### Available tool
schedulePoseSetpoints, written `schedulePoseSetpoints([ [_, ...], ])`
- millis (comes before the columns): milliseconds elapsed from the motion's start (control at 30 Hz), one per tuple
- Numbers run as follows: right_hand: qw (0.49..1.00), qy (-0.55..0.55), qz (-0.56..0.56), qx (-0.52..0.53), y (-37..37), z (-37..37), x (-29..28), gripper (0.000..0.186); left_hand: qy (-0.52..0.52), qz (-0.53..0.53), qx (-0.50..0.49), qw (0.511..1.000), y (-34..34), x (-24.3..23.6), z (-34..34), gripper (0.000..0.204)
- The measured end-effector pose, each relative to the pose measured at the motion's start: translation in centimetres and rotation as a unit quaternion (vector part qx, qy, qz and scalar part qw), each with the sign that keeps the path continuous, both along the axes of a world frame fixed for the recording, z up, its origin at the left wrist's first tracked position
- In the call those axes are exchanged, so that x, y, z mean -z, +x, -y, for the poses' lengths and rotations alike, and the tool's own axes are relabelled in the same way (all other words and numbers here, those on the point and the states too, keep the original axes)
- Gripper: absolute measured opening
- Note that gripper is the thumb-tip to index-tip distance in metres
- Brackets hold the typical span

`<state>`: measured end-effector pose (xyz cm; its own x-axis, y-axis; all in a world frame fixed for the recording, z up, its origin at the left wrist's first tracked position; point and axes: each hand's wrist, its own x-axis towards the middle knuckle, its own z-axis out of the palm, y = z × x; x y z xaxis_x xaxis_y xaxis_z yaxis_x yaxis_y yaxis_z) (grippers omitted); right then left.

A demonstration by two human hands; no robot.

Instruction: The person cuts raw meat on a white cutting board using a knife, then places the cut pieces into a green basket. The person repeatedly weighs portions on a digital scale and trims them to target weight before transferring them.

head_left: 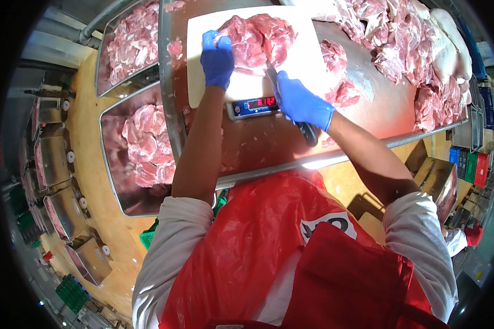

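A large piece of raw red meat [258, 41] lies on a white cutting board [203, 88], which sits over a digital scale [238, 109] with a lit red display. My left hand [217, 60], in a blue glove, grips the left edge of the meat with bent fingers. My right hand [302, 101], also gloved in blue, is closed around a black-handled knife [309, 134]; the blade points up and left into the meat near its lower middle.
The steel table [263, 153] holds heaped meat [389, 49] and pale skin-covered pieces at right. Two steel tubs of meat [118, 181] flank it at left. Wheeled bins [66, 214], coloured crates [480, 170] and a co-worker's sleeve [455, 241] appear toward the edges.
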<state>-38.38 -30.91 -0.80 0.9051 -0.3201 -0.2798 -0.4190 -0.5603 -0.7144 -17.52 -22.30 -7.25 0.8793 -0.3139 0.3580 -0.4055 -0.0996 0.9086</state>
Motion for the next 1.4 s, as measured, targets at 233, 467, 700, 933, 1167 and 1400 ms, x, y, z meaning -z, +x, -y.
schedulePoseSetpoints([
  [233,0.981,-0.126,0.121,0.081,-2.7,-2.8,1.1,0.022,-0.069,-0.107,0.105,0.986,2.2,2.2,-1.1,0.022],
  [467,0.971,-0.204,0.109,-0.068,5.9,3.3,-3.7,0.021,-0.057,-0.136,0.102,0.984,1.2,0.1,-1.3,0.021],
  [700,0.981,-0.086,-0.133,-0.111,10.5,4.5,-6.8,0.02,-0.068,-0.08,0.133,0.985,1.5,0.8,-1.7,0.016],
  [933,0.975,-0.148,-0.016,-0.162,6.3,4.6,-1.0,0.027,-0.164,-0.276,0.145,0.936,2.2,1.7,-1.4,0.017],
  [1167,0.991,-0.109,0.081,0.022,5.1,3.2,-2.9,0.033,-0.179,-0.34,0.202,0.901,2.6,1.8,-3.2,0.018],
  [1400,0.99,-0.118,0.054,-0.054,4.5,3.3,-2.9,0.032,-0.203,-0.344,0.159,0.903,1.9,1.4,-2.5,0.017],
])
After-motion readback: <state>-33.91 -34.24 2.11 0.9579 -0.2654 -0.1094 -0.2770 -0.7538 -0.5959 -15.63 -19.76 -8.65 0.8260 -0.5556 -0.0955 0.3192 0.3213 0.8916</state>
